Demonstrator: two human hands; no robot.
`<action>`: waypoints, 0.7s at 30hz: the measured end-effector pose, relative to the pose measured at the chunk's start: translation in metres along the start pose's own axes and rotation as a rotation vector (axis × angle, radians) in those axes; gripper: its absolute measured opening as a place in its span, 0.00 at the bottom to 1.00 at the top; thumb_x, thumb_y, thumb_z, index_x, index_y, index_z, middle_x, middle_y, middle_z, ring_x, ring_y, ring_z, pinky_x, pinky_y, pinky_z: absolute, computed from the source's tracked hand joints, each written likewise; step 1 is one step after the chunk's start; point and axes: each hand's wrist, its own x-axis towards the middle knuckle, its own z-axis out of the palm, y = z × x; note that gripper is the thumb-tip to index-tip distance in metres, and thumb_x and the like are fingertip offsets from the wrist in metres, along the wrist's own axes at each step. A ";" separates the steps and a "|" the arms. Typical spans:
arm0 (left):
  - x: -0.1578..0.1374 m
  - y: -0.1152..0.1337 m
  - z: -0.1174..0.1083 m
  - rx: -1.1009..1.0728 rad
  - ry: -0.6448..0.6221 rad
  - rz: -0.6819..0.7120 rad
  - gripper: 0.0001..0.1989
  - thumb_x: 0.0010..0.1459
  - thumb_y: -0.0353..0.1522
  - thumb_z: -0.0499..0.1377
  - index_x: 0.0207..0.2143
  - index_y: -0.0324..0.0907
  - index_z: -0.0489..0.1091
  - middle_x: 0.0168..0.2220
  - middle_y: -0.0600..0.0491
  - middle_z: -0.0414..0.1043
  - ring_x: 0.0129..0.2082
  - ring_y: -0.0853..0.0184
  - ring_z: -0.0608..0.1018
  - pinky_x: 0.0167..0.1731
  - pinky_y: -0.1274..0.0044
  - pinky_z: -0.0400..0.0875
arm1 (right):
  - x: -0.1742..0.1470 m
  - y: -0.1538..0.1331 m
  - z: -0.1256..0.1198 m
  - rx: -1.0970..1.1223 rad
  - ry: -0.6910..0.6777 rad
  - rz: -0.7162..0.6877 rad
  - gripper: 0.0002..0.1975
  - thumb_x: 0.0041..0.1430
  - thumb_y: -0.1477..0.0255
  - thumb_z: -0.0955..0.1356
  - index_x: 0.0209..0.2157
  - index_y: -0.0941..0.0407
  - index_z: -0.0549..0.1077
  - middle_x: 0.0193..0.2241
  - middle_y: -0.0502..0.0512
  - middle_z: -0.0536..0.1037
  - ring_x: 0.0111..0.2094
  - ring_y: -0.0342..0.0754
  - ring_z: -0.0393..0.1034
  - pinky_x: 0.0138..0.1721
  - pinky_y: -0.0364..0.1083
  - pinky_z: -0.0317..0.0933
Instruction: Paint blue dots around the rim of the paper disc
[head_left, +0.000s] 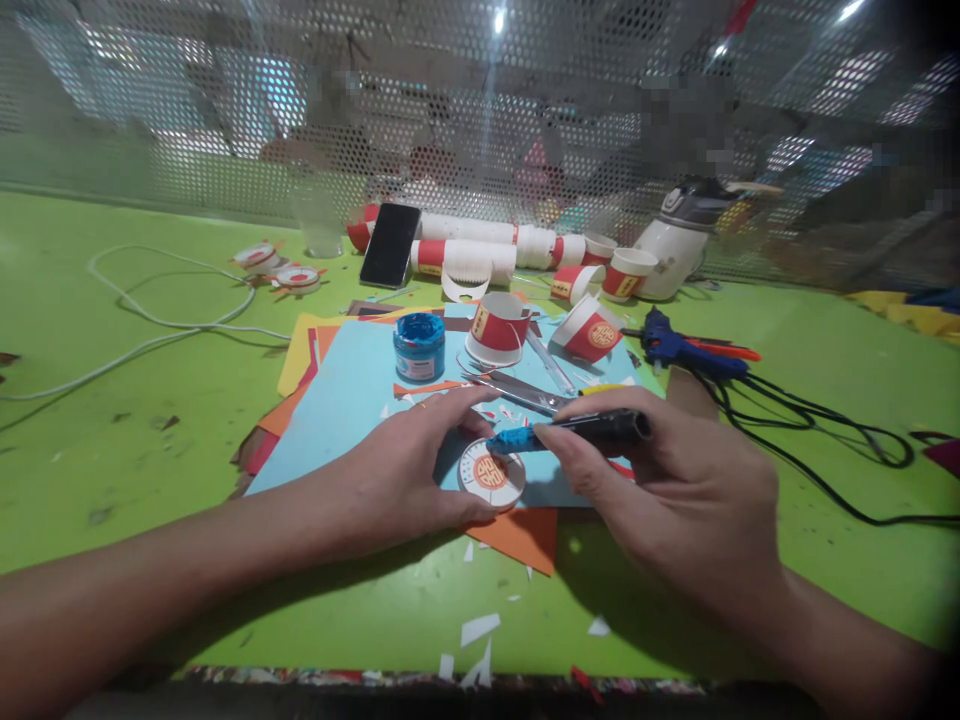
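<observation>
My left hand (pixel 420 460) curves round a small white paper disc (pixel 491 475), thumb at its near edge and fingers at its far side. An orange pattern fills the disc's middle, and bluish dots mark its rim. In my right hand (pixel 675 480) is a black marker (pixel 600 432), pinched between thumb and fingers. Thick blue paint coats its tip, which is over the disc's upper edge; whether they touch I cannot tell. An open jar of blue paint (pixel 420 348) stands beyond my left hand. Scissors (pixel 521 390) lie just past the disc.
Light blue paper (pixel 322 420) and orange paper (pixel 517 535) lie on the green table. Paper cups (pixel 499 330), a phone (pixel 390 245) and a white jug (pixel 671 245) stand behind. A corded blue glue gun (pixel 686 350) lies at right, a white cable (pixel 180 328) at left.
</observation>
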 end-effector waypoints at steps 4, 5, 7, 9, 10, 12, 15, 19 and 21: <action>0.000 -0.001 0.001 0.022 0.003 0.002 0.44 0.45 0.34 0.69 0.65 0.41 0.57 0.56 0.46 0.72 0.56 0.53 0.73 0.56 0.63 0.66 | 0.000 0.000 0.001 -0.010 0.000 -0.004 0.06 0.59 0.71 0.72 0.30 0.54 0.73 0.21 0.47 0.78 0.20 0.43 0.70 0.23 0.42 0.64; 0.000 -0.001 0.001 0.025 0.006 0.005 0.44 0.45 0.34 0.69 0.65 0.41 0.57 0.55 0.46 0.73 0.55 0.53 0.73 0.55 0.63 0.66 | -0.001 0.000 0.001 -0.010 0.002 -0.003 0.06 0.59 0.71 0.72 0.29 0.54 0.73 0.21 0.47 0.78 0.21 0.43 0.70 0.23 0.42 0.64; 0.000 -0.001 0.001 0.033 0.014 0.007 0.44 0.45 0.34 0.69 0.64 0.41 0.57 0.56 0.45 0.72 0.55 0.52 0.73 0.55 0.63 0.67 | -0.001 0.001 0.002 -0.015 0.011 0.002 0.06 0.60 0.71 0.72 0.29 0.54 0.72 0.21 0.47 0.77 0.21 0.43 0.71 0.23 0.42 0.64; 0.000 0.000 0.002 0.034 0.016 0.004 0.44 0.45 0.34 0.69 0.64 0.41 0.57 0.56 0.45 0.72 0.56 0.52 0.73 0.55 0.63 0.66 | -0.002 0.000 0.003 -0.030 0.020 -0.008 0.07 0.59 0.70 0.72 0.28 0.54 0.72 0.21 0.47 0.77 0.21 0.43 0.71 0.24 0.42 0.64; 0.000 0.000 0.002 0.031 0.015 0.003 0.44 0.46 0.35 0.68 0.64 0.41 0.57 0.56 0.45 0.72 0.56 0.52 0.73 0.56 0.63 0.66 | -0.002 0.000 0.004 -0.037 0.021 -0.014 0.07 0.59 0.70 0.72 0.28 0.54 0.72 0.21 0.46 0.77 0.21 0.43 0.70 0.24 0.42 0.64; 0.000 -0.001 0.002 0.019 0.012 0.010 0.43 0.46 0.35 0.68 0.64 0.42 0.57 0.54 0.46 0.73 0.55 0.53 0.74 0.55 0.63 0.66 | -0.003 -0.001 0.004 -0.041 0.013 -0.024 0.07 0.58 0.71 0.73 0.28 0.54 0.72 0.21 0.46 0.77 0.21 0.42 0.70 0.24 0.41 0.64; 0.000 -0.001 0.001 -0.005 -0.001 0.020 0.42 0.47 0.34 0.68 0.63 0.44 0.57 0.53 0.47 0.74 0.53 0.54 0.74 0.54 0.64 0.67 | -0.003 -0.001 0.002 -0.018 0.001 -0.017 0.06 0.58 0.72 0.73 0.29 0.55 0.73 0.22 0.47 0.78 0.22 0.42 0.71 0.25 0.41 0.64; -0.001 -0.002 0.000 -0.023 -0.005 0.004 0.42 0.46 0.34 0.68 0.63 0.42 0.57 0.53 0.47 0.73 0.51 0.55 0.75 0.52 0.64 0.69 | -0.005 -0.002 -0.004 0.020 0.113 0.067 0.04 0.59 0.71 0.72 0.32 0.54 0.75 0.23 0.45 0.77 0.22 0.40 0.69 0.26 0.41 0.64; -0.001 -0.002 0.000 -0.026 -0.002 0.017 0.42 0.46 0.34 0.68 0.64 0.42 0.57 0.53 0.47 0.73 0.51 0.55 0.75 0.52 0.65 0.69 | -0.006 -0.003 -0.007 0.020 0.156 0.101 0.04 0.59 0.69 0.73 0.31 0.53 0.75 0.22 0.44 0.76 0.21 0.39 0.68 0.25 0.42 0.62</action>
